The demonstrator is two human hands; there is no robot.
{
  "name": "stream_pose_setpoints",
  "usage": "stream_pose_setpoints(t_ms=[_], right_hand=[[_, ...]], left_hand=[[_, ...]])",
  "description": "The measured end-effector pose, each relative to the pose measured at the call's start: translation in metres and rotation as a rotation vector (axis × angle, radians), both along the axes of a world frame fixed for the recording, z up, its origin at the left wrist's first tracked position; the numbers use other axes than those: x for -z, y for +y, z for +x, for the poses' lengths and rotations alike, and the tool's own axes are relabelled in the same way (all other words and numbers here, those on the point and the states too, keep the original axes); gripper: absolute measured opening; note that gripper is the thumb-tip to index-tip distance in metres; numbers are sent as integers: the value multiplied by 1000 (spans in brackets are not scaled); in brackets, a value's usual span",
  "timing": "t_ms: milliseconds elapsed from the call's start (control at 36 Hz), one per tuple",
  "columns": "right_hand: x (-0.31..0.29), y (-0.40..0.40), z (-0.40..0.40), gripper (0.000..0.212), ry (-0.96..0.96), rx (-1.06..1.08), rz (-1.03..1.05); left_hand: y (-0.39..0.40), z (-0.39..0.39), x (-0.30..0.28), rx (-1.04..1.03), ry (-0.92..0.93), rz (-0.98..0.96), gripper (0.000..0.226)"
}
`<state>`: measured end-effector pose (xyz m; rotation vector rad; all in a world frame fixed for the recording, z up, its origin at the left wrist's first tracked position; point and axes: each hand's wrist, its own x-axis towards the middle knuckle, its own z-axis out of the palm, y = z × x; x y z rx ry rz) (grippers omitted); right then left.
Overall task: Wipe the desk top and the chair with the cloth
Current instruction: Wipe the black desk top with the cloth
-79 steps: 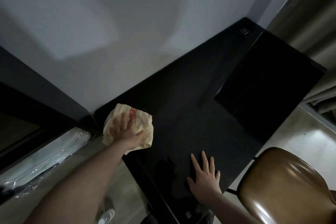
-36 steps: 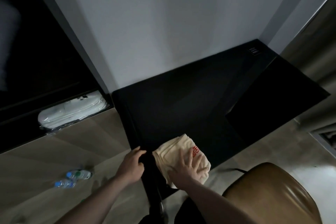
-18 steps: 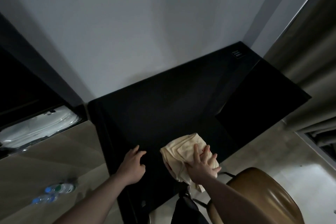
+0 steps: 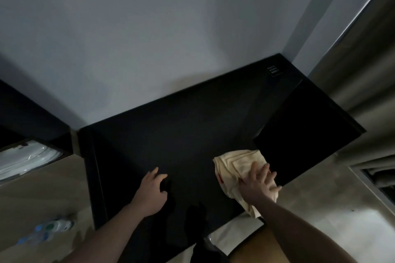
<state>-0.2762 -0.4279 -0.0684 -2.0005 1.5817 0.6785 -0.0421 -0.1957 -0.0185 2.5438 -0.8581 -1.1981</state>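
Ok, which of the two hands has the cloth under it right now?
The right hand: it presses the cream cloth flat with spread fingers near the desk top's front edge. The left hand rests bare on the dark surface, apart from the cloth.

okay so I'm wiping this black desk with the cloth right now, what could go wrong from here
1. The cloth already hangs over the desk top's near edge under your right hand, whose fingers lie flat rather than gripping; it could slide off onto the floor.
2. The bottles lie on the floor at your left; stepping that way to reach the far corner, you might trip on them.
3. Your left hand rests on the glossy top and may leave smudges behind.
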Motion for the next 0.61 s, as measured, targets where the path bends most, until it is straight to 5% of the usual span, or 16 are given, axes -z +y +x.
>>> stream_pose_setpoints(t_ms=[194,306,611], right_hand=[[39,56,20,97,81,-9,104],[11,83,20,93,-1,-33,49],[27,7,5,84,-7,94,-39]], left_hand=[[45,2,7,33,-14,86,62],[61,7,10,56,-24,131,64],[35,29,19,81,-26,221,71]])
